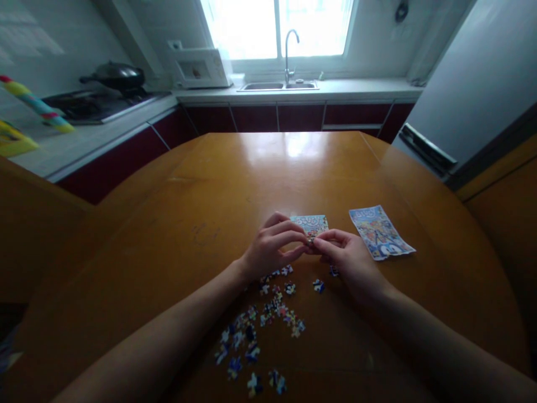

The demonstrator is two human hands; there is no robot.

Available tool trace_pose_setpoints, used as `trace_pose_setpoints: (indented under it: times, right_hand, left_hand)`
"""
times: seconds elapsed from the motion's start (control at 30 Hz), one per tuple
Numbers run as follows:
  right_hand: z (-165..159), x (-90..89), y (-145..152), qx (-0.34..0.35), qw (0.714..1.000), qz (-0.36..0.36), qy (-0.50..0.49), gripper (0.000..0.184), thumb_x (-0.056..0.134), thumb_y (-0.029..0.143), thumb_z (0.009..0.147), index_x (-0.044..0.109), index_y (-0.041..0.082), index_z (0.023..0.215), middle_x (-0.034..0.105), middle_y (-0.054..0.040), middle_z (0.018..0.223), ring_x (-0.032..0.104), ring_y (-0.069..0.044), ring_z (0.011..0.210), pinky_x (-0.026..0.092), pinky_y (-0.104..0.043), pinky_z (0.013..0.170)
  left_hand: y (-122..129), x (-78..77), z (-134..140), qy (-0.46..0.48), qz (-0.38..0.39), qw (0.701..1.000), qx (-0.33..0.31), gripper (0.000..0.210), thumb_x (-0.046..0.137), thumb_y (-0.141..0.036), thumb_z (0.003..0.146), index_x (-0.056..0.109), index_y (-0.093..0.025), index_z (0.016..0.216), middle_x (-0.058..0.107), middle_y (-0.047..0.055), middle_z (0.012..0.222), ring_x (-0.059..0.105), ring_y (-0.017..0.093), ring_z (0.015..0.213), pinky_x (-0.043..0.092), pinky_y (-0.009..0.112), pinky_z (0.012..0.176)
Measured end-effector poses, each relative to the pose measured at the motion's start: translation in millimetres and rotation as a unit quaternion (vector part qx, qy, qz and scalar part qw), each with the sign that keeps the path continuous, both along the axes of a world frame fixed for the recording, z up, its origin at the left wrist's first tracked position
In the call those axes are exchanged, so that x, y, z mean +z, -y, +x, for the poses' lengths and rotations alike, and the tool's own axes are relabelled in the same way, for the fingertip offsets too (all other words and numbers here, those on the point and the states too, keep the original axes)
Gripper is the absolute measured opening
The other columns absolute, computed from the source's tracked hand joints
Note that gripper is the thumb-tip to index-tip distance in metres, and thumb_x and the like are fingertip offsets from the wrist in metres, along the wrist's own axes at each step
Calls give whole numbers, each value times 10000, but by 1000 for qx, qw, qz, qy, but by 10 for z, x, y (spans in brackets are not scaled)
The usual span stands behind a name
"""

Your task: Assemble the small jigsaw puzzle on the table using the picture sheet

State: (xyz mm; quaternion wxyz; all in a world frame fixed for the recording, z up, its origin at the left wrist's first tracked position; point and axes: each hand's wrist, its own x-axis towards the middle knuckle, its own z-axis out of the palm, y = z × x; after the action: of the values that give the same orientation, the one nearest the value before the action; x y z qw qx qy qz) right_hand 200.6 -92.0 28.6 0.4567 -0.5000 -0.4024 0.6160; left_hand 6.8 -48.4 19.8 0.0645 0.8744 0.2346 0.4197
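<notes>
Both hands meet over the near edge of a partly assembled jigsaw puzzle [311,222] on the wooden table. My right hand [352,254] pinches a small puzzle piece [311,240] between thumb and fingertips. From the other side, the curved fingers of my left hand [274,244] touch the same spot, thumb and fingertips close together around the piece. Many loose puzzle pieces [277,305] lie scattered in front of the hands, some partly behind my left forearm. One loose piece [318,286] sits apart, near my right wrist.
To the right lies a printed picture sheet [381,232] with a blue cartoon figure. The wooden table [260,173] has a rounded outline. Beyond it stand a counter with a sink [279,86], a microwave [197,68], a pan [117,75] on the stove, and a fridge [470,84] at right.
</notes>
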Motion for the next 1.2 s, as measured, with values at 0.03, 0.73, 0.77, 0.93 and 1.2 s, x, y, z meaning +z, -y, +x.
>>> trace_pose_setpoints:
  times: [0.03, 0.73, 0.77, 0.93, 1.2]
  right_hand:
    - [-3, -2, 4, 2, 1000, -2, -7, 214, 768, 355, 736, 667, 177, 800, 742, -84, 799, 716, -216, 790, 472, -308, 675]
    - [218, -184, -288, -77, 944, 205, 248, 218, 588, 344, 875, 697, 168, 810, 685, -73, 820, 618, -201, 756, 472, -329, 679]
    - [231, -209, -307, -74, 929, 233, 276, 206, 582, 328, 880, 691, 171, 803, 680, -76, 848, 621, -208, 790, 480, -340, 709]
    - [258, -309, -329, -31, 873, 293, 388, 173, 554, 263, 888, 689, 192, 805, 650, -84, 936, 595, -234, 918, 470, -398, 854]
    - [229, -327, -283, -5, 855, 293, 427, 188, 563, 238, 875, 740, 210, 934, 618, -104, 1043, 569, -257, 1015, 465, -436, 930]
  left_hand:
    - [0, 6, 0, -2, 2, 1000, -1, 80, 720, -252, 847, 680, -234, 914, 732, -7, 894, 585, 142, 821, 490, 308, 781]
    - [-306, -111, -272, -80, -63, 993, 67, 75, 692, -296, 867, 763, -272, 872, 737, 3, 875, 559, 170, 825, 464, 334, 786]
    - [-301, -116, -270, -88, -68, 992, 64, 83, 688, -303, 872, 766, -278, 871, 740, 2, 875, 558, 170, 824, 461, 335, 789]
    - [-277, -141, -256, -100, -81, 990, 58, 107, 672, -336, 887, 772, -299, 894, 746, 1, 897, 559, 175, 840, 452, 339, 803]
    - [-279, -136, -243, -119, -64, 989, 67, 106, 668, -341, 889, 771, -320, 895, 748, -11, 887, 556, 175, 846, 442, 345, 807]
